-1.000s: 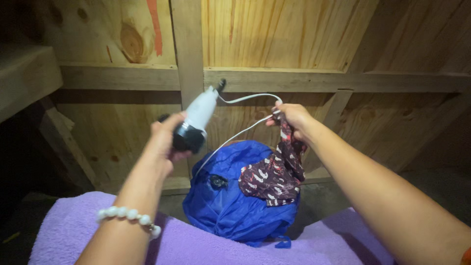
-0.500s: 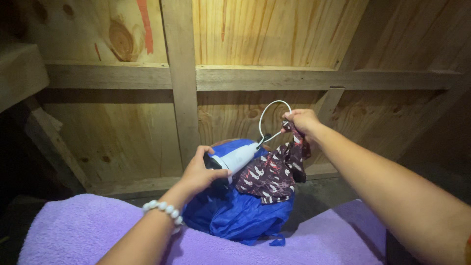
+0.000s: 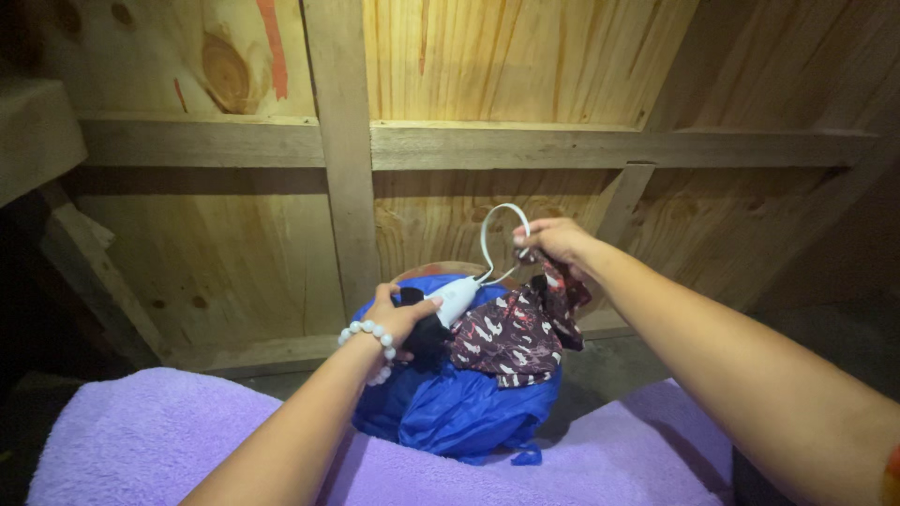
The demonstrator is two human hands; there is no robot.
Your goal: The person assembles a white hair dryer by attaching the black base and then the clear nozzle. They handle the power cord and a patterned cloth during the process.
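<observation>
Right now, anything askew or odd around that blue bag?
Slightly untidy, nothing damaged. The white cord loops loose above the blue bag, pinched with the patterned cloth by the right hand. The left hand presses the white device into the bag's mouth.

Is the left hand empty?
No, the left hand grips a white corded device over the blue bag.
</observation>
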